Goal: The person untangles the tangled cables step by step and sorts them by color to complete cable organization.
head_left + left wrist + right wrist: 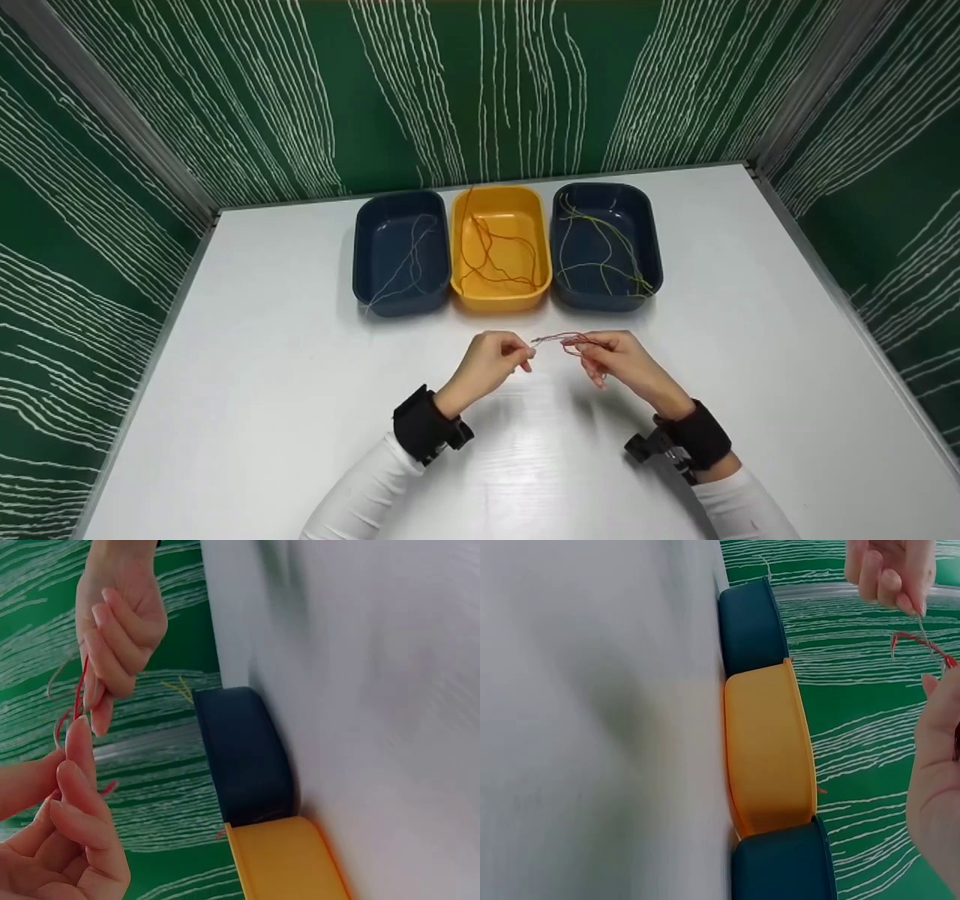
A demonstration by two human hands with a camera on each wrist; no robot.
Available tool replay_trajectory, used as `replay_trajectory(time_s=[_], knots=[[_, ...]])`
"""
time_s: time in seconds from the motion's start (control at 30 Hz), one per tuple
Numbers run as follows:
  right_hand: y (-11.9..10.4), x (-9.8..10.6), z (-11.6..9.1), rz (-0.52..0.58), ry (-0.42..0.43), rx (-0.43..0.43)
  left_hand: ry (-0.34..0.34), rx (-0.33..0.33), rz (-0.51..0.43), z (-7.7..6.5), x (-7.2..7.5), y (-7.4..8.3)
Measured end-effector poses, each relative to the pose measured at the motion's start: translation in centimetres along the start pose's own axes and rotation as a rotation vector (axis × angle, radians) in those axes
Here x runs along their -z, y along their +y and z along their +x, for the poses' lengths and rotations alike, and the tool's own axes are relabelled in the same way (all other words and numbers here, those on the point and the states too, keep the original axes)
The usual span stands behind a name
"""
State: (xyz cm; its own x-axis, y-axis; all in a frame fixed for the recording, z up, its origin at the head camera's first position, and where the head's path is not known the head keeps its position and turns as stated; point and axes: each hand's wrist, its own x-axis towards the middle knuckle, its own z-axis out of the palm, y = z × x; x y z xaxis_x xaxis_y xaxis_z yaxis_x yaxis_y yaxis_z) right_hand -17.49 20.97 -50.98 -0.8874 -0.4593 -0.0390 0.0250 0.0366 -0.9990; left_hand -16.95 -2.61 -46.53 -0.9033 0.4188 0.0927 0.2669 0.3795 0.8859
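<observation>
Between both hands, in front of the bins, stretches a small bundle of thin red string [919, 637] and pale grey string [925, 631]. My right hand [628, 363] grips the looped red part between thumb and fingers. The left hand [491, 360] pinches the far end; in the right wrist view a grey strand runs from its fingertips. Seen from the left wrist, a red length [79, 686] spans the gap between the right hand [120, 626] and the left fingers [79, 742]. The part inside the right hand is hidden.
A row of bins stands beyond the hands on the white table [262, 360]: a navy bin [373, 277] with pale string, a yellow bin [501, 302] with orange string, and another navy bin [604, 301] with yellow string. Green patterned walls [525, 90] enclose the table's back and sides.
</observation>
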Motion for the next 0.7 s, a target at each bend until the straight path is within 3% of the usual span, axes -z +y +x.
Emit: replay_trajectory(time_s=[0.37,0.7], knots=[[0.5,2.3,-1.3,0.006,-0.029,0.011,0.029,0.006,0.055,-0.7,3.8,-0.2],[0.2,2.9,-1.7,-0.016,0.017,0.01,0.147,0.005,0.037,-2.1,6.8,-1.0]])
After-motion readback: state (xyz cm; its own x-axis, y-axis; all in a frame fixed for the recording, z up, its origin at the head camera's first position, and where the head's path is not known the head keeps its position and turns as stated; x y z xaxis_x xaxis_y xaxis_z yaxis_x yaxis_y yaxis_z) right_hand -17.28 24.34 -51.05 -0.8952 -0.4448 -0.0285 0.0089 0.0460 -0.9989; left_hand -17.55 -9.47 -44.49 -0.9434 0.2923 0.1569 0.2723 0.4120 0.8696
